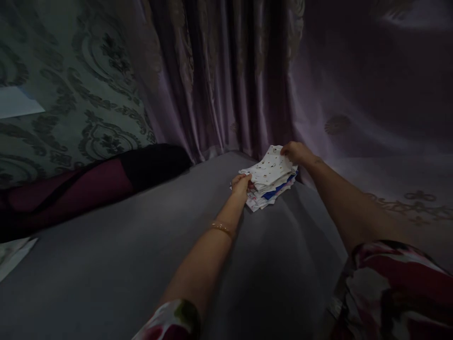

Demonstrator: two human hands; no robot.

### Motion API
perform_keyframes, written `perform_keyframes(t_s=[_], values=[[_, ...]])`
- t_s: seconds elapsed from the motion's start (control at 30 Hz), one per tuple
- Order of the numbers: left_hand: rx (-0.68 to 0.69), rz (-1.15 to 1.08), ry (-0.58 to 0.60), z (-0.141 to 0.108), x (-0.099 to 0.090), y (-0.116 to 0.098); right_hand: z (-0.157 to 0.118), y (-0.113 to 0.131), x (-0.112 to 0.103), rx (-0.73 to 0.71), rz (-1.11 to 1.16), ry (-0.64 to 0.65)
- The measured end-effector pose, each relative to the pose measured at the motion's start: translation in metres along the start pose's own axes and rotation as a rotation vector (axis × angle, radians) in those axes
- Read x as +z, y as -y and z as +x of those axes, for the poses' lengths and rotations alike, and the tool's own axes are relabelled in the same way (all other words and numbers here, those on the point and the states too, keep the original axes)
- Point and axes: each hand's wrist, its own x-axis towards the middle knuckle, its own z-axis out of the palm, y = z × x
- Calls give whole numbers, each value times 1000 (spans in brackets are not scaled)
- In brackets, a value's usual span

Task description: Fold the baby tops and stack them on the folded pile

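A white cloth garment [271, 166] with small dark and coloured prints lies on top of a stack of folded clothes [271, 194], among which a blue layer shows. My left hand [242, 183] grips the near left edge of the white garment, its fingers partly hidden by the cloth. At the far right corner my right hand [294, 152] pinches the same garment. Between the two hands the cloth is spread fairly flat, slightly raised at the right. Whether either hand also holds lower layers cannot be made out.
The stack rests on a grey-covered surface [170, 236]. Purple curtains [226, 85] hang right behind it. A maroon and black long bag [78, 189] lies along the patterned wall [106, 85] on the left. A pale paper-like sheet [16, 255] is at the left edge.
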Motion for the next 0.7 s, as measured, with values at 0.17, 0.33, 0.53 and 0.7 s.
perform_keyframes(t_s=[0.17, 0.33, 0.53, 0.7], values=[[-41, -68, 23, 0, 9, 18, -1, -5, 2, -60, -124, 11], [35, 18, 68, 5, 13, 31, -7, -7, 6, -60, -210, 27], [70, 152, 47, 7, 13, 34, -19, -8, 21, -69, -283, 18], [67, 173, 26, 4, 13, 33, -29, 1, 42, 37, -327, 75]])
